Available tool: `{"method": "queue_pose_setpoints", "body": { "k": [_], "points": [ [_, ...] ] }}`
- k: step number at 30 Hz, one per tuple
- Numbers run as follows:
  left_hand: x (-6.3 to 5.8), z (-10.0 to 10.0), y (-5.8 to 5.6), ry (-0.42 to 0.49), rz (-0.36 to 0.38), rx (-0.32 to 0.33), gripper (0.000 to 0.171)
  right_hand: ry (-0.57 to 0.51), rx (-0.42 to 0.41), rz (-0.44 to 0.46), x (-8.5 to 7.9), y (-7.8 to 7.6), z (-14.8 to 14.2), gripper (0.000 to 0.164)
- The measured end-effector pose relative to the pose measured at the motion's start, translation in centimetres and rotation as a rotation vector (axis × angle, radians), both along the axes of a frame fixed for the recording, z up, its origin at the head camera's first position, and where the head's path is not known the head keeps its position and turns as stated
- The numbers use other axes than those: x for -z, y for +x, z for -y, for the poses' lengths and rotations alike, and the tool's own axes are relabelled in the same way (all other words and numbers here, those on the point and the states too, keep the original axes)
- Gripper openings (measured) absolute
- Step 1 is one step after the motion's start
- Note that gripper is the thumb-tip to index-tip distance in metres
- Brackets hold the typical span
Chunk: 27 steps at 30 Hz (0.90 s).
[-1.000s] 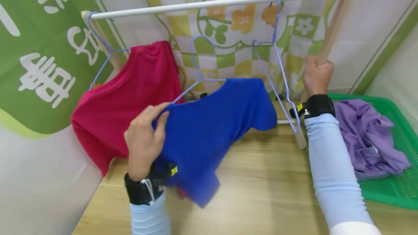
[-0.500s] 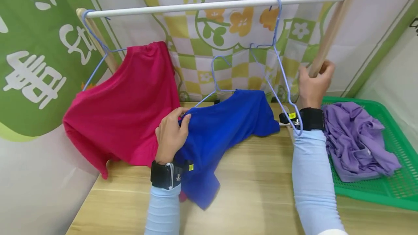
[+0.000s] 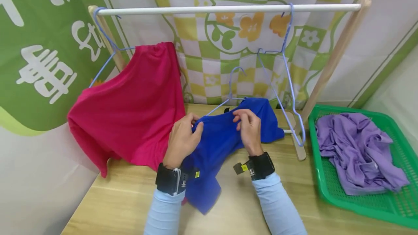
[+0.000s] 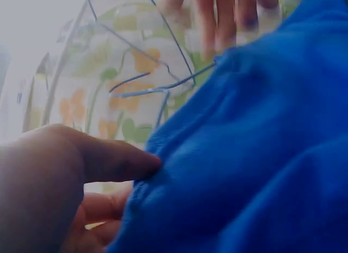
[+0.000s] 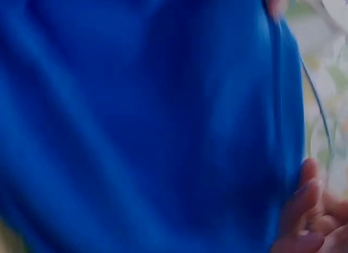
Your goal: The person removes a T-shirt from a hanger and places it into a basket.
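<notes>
My left hand [image 3: 183, 139] pinches the neckline edge of a blue shirt [image 3: 215, 133], thumb in front and fingers behind, as the left wrist view shows. A light-blue wire hanger [image 3: 230, 91] sits inside the shirt, its hook standing up from the neck opening, off the rail. My right hand [image 3: 250, 131] is at the right part of the neckline, fingers loosely bent. In the left wrist view the fingers of that hand [image 4: 225, 19] hang above the collar near the hanger. The shirt's lower part droops over the wooden table.
A drying rack with a white rail [image 3: 196, 9] and wooden posts [image 3: 336, 57] stands behind. At its left end hangs a red shirt [image 3: 130, 108]; a bare hanger [image 3: 286, 37] hangs toward the right. A green basket [image 3: 321, 177] with purple cloth [image 3: 356, 151] stands right.
My right hand has let go of the rack's right post and come left to the blue shirt. My left hand has carried the shirt's left side rightward, and the hanger has sunk lower.
</notes>
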<state>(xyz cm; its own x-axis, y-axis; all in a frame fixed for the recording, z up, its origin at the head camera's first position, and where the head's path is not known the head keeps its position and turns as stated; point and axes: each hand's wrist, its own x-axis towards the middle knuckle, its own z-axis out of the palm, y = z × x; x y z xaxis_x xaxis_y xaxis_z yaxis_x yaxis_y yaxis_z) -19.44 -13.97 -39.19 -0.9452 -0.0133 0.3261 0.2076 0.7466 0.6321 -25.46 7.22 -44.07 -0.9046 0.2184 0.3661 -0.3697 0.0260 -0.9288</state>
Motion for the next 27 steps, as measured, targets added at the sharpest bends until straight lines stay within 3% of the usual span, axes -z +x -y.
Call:
{"method": "queue_pose_setpoints", "body": {
  "k": [2, 5, 12, 16, 19, 22, 27],
  "points": [
    [0.2, -1.0, 0.5, -0.036, -0.042, 0.065, 0.015, 0.084, -0.075, 0.058, -0.3, 0.6, 1.0, 0.031],
    [0.3, -3.0, 1.7, -0.136, -0.093, 0.123, 0.008, 0.156, -0.090, 0.137, -0.8, 1.1, 1.4, 0.032],
    [0.0, -8.6, 5.1, -0.524, -0.154, -0.004, 0.012, 0.171, -0.128, 0.226, -1.4, -0.1, -0.6, 0.035],
    [-0.1, -10.6, 7.2, -0.651, -0.215, 0.013, 0.018, 0.137, -0.112, 0.255, -1.4, -0.8, -1.9, 0.036],
    [-0.4, -11.0, 8.6, -0.716, -0.240, 0.079, 0.024, 0.075, -0.130, 0.277, -1.4, -1.2, -2.7, 0.037],
    [-1.0, -10.8, 9.7, -0.770, -0.233, 0.183, 0.023, 0.017, -0.170, 0.287, -1.5, -1.4, -3.4, 0.038],
    [-2.0, -9.3, 10.2, -0.821, -0.162, 0.364, 0.014, -0.023, -0.205, 0.321, -1.5, -1.4, -4.1, 0.038]
  ]
}}
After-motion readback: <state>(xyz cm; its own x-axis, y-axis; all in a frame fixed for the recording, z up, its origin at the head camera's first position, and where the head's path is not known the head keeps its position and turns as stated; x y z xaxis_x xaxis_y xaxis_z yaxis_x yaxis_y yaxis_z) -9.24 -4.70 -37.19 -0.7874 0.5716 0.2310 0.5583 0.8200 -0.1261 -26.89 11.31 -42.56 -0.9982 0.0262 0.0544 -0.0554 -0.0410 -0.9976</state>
